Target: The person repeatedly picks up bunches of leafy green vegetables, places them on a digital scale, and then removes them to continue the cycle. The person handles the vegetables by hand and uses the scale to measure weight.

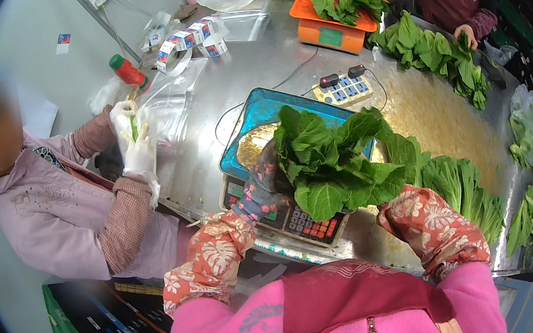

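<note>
A large bunch of leafy greens [331, 157] is held above the blue tray [258, 106] of a digital scale. My left hand [266, 182], in a dark floral glove, is against the bunch's left side; its fingertips are hidden behind the leaves. The leaves cover my right hand, and only the red floral sleeve below it shows. Under the tray, the scale's keypad [311, 221] faces me. More greens [458, 185] lie on the metal table just right of the bunch.
A power strip [343, 90] with cables lies behind the tray. Farther back stands an orange scale [332, 34] with greens. A co-worker at left handles a plastic bag [138, 143]; another at upper right touches greens [429, 49]. Label rolls [187, 39] and a red bottle [128, 72] stand upper left.
</note>
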Demonstrator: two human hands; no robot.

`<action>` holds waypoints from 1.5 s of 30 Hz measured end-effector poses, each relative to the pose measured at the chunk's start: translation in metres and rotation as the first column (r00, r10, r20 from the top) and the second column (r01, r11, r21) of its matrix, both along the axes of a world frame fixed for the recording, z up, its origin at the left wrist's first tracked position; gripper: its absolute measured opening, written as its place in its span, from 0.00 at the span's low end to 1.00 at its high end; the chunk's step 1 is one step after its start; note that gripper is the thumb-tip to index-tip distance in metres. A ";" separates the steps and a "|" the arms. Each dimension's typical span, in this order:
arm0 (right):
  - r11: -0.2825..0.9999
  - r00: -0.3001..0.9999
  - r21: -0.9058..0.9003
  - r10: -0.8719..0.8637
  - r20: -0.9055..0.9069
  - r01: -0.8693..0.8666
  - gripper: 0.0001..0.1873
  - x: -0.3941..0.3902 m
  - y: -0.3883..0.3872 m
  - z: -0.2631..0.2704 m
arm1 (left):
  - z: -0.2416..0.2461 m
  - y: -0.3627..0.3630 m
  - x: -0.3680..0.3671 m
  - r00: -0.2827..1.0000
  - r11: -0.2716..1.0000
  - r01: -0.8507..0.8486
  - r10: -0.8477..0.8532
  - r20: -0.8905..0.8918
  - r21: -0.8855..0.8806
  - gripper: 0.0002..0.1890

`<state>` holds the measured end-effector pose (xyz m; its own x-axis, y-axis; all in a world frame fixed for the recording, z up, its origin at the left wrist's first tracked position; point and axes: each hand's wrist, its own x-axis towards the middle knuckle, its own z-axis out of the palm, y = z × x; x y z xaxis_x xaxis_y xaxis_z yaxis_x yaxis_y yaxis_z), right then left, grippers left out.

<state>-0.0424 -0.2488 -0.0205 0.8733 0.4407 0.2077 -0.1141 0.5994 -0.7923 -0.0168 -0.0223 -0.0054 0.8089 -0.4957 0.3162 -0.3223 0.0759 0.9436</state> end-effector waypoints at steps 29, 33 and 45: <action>0.705 0.788 -0.693 -0.337 -0.515 -0.151 0.45 0.051 -0.034 0.044 | 0.019 -0.032 0.060 0.878 0.953 -0.128 0.237 -0.416 0.273 0.41; 0.656 0.787 -0.738 -0.367 -0.495 -0.158 0.41 0.052 -0.032 0.043 | 0.026 -0.034 0.052 0.892 0.970 0.000 0.111 -0.438 0.244 0.46; 0.695 0.789 -0.691 -0.305 -0.533 -0.199 0.41 0.048 -0.023 0.041 | 0.021 -0.039 0.067 0.908 0.962 -0.021 0.132 -0.397 0.272 0.39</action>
